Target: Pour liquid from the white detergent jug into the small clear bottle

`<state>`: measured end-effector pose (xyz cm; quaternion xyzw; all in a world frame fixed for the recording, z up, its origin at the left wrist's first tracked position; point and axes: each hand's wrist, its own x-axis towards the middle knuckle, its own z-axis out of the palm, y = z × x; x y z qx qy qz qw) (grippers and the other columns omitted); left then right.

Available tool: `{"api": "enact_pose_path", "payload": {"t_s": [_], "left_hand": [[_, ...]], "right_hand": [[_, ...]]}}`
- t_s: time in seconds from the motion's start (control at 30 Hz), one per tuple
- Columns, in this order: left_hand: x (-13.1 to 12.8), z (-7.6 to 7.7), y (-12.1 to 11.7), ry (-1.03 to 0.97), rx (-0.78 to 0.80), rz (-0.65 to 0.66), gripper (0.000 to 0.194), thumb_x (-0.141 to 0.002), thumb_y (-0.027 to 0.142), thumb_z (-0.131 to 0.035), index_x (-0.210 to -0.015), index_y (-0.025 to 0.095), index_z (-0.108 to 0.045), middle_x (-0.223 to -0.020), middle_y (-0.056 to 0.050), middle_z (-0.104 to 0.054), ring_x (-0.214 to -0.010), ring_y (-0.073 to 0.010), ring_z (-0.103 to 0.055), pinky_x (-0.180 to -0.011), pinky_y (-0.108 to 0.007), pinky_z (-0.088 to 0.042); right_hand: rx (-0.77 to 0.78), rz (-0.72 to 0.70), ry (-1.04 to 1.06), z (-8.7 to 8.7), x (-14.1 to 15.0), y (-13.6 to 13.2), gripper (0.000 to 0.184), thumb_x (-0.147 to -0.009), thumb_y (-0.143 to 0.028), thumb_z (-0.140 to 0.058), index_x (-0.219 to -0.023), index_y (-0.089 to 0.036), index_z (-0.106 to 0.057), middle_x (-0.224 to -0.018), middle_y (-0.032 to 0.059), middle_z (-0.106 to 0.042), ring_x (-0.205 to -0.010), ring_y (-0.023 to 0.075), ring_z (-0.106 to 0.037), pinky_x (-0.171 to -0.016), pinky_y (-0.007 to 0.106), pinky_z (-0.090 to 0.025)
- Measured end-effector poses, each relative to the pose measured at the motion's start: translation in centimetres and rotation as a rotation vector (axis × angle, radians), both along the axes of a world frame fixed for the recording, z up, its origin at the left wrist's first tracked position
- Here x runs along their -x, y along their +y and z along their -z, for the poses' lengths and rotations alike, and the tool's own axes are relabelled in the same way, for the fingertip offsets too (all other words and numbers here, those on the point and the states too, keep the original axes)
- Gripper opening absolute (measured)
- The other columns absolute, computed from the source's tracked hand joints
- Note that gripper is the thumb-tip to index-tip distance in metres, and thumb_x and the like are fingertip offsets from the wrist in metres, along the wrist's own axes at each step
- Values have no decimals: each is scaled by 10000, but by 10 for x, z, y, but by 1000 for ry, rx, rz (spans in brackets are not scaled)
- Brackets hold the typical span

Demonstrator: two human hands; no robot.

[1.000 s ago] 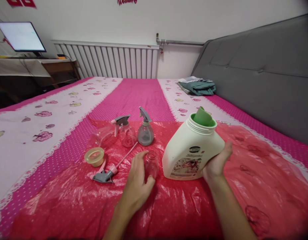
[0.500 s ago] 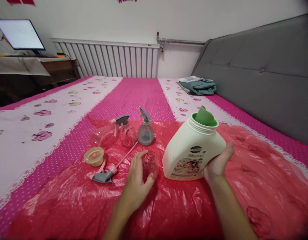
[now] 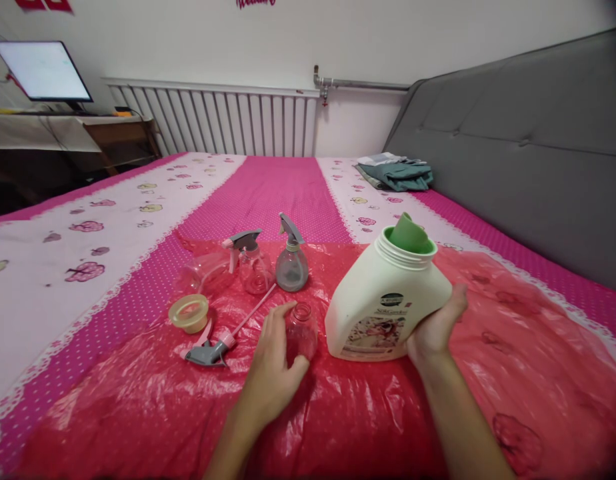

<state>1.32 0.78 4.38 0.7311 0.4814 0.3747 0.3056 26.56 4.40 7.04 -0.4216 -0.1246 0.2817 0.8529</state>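
Observation:
My left hand [image 3: 277,357] is curled around the side of a small clear bottle [image 3: 303,333] that stands upright without a top. My right hand [image 3: 435,327] grips the large cream detergent jug [image 3: 388,300] at its right side, tilting it slightly to the left. A green pour spout [image 3: 409,233] shows in the jug's uncapped mouth. Left of my left hand lies a grey and pink spray head [image 3: 211,352] with a long pink tube. Behind stand a pink-clear spray bottle [image 3: 255,270] and a grey spray bottle [image 3: 291,267]. A yellowish round cap [image 3: 189,313] lies at the left.
Red plastic sheeting [image 3: 188,413] covers the near part of the bed [image 3: 283,187]. Another clear bottle [image 3: 203,272] lies on its side there. Folded clothes [image 3: 398,173] rest by the grey headboard [image 3: 518,133]. A radiator [image 3: 213,117] and a desk with a monitor [image 3: 43,70] are beyond.
Both hands, the small bottle and the jug hold nearly the same positions. The whole view has shifted very slightly.

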Motion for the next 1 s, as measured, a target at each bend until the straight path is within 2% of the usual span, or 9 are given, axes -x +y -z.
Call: {"api": "enact_pose_path", "payload": {"t_s": [0.23,0.47,0.63,1.0], "left_hand": [[0,1,0,4,-40,0,698,-821,166,-552,-1511,200,-452,-1510,-167,-547,-1486,-380,-515,-1272,-640,-385],[-2,0,1,1,-58,-34,648,-846,218,-606,-1482,206,-485,-1464,-156,-583,-1438,-371,-564,-1246,-598,-431],[-4,-1,1,10,-60,-38,653,-827,201,-594,-1472,205,-487,-1455,-153,-584,-1436,-368,-561,-1253,-602,-425],[-4,-2,0,40,-70,-37,641,-844,184,-598,-1469,198,-459,-1448,-167,-578,-1418,-374,-566,-1239,-633,-439]], "right_hand": [[-10,3,9,1,-1,0,677,-892,-802,-497,-1041,-185,-733,-1035,49,-761,-1025,203,-697,-939,329,-588],[6,1,-15,1,-1,1,747,-830,-857,-530,-1075,-180,-731,-1043,46,-761,-1025,201,-695,-944,314,-581],[4,8,-7,1,0,0,706,-871,-823,-498,-1048,-180,-732,-1047,51,-762,-1020,197,-697,-950,311,-576],[-19,3,-19,-1,2,-2,710,-840,-843,-551,-1040,-185,-729,-1045,56,-761,-1046,219,-698,-951,337,-589]]}}
